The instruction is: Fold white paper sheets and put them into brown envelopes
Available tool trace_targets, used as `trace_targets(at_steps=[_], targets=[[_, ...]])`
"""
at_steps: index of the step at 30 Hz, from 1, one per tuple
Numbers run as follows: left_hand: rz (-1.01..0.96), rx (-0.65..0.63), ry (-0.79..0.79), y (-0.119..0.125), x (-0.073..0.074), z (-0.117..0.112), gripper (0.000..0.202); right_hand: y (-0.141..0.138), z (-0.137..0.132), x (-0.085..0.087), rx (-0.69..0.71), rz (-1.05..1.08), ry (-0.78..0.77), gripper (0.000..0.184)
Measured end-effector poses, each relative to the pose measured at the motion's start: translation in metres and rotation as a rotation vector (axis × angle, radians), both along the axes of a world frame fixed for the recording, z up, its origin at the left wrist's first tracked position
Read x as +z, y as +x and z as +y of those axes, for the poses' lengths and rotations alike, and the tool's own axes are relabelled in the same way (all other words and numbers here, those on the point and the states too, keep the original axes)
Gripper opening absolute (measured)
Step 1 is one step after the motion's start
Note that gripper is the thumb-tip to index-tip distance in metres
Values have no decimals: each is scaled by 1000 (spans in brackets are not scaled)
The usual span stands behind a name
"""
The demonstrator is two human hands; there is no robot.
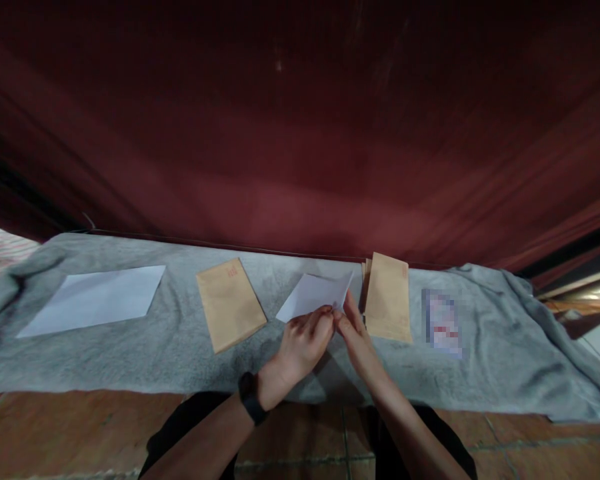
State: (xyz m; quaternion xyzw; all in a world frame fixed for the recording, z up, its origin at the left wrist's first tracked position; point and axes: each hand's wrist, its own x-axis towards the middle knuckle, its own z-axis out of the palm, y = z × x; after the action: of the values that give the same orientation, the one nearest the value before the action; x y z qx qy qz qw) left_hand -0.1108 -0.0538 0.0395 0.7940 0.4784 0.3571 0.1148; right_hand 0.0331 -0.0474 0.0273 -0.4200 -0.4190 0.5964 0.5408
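Note:
A folded white sheet of paper (316,295) lies on the grey cloth (180,360), held at its near edge by both hands. My left hand (300,347) pinches the paper's lower edge with curled fingers; a dark band sits on that wrist. My right hand (356,333) pinches the same edge from the right, its fingertips meeting those of the left. A single brown envelope (230,304) lies just left of the hands. A stack of brown envelopes (387,297) lies just right of them.
A flat white sheet (96,300) lies at the cloth's left end. A small printed item, blurred out (443,323), lies right of the envelope stack. Dark red curtain (300,133) hangs behind. Tiled floor (70,433) shows in front of the cloth.

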Motion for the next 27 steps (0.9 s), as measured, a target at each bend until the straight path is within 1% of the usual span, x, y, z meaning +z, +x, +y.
trace_targets(at_steps=[2,5,7,9,11,12,13,14,15,17,18,20,21,23,25,27], targets=[[-59,60,-15,1,4,-1,21,2,0,1,-69,-43,21,42],[-206,184,-22,-7,17,4,16,14,4,2,-94,-154,-1,25],[-369,291,9,-19,30,14,14,29,9,7,-89,-199,-17,23],[-583,429,38,-37,44,32,13,46,16,15,-84,-200,-25,27],[-791,475,-19,-58,53,53,14,60,26,26,-138,-212,-6,29],[-874,460,-102,-69,54,64,17,66,32,31,-163,-201,-1,30],[-912,415,-217,-78,53,75,21,71,38,35,-183,-186,3,31],[-922,385,-300,-87,50,84,23,74,45,37,-195,-172,7,32],[-913,380,-335,-95,45,92,25,76,52,37,-205,-162,11,32],[-853,422,-314,-105,30,105,25,78,65,30,-236,-174,18,33],[-796,465,-272,-109,21,110,22,78,71,24,-264,-195,22,33],[-624,527,-223,-111,2,118,17,77,81,7,-310,-256,20,34],[-532,538,-225,-111,-6,120,17,76,84,-1,-326,-306,30,34],[-408,505,-274,-108,-19,124,18,74,85,-15,-341,-412,69,35],[-361,462,-319,-106,-27,126,21,73,83,-24,-335,-456,63,36],[-348,448,-339,-107,-30,127,25,71,78,-28,-296,-371,-52,41]])
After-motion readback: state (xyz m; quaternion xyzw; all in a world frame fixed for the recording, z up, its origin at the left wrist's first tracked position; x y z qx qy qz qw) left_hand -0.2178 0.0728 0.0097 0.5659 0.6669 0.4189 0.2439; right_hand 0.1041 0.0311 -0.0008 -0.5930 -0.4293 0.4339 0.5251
